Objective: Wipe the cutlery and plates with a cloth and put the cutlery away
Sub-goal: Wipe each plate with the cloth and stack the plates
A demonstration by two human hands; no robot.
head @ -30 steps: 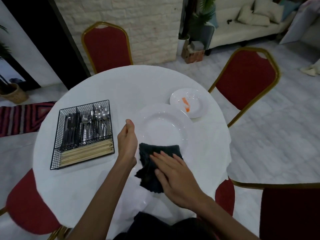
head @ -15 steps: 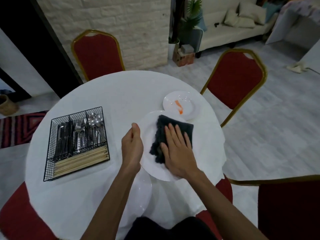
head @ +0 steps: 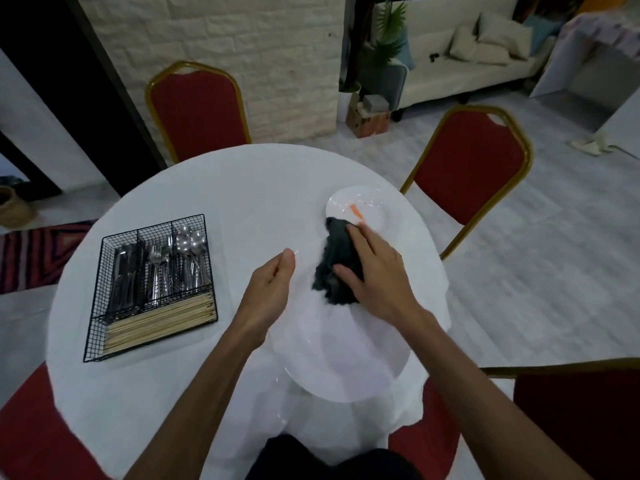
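Note:
My left hand [head: 272, 289] grips the left rim of a large white plate [head: 346, 358], which is lifted and tilted above the table. My right hand [head: 375, 271] presses a dark cloth [head: 334, 268] flat against the plate's far part. Under the held plate lies another white plate [head: 273, 403] near the table's front edge. A small white plate [head: 370, 206] with an orange smear sits farther back on the right. The black wire cutlery basket [head: 104, 327] at the left holds knives, forks, spoons and chopsticks.
The round table [head: 225, 188] has a white cloth. Red chairs with gold frames stand around it: one at the back [head: 197, 112], one at the right [head: 474, 171], others at the near corners. A sofa and a plant are in the background.
The plate has been lifted and tilted by my left hand. My right hand has slid the cloth from the plate's near edge up to its far part.

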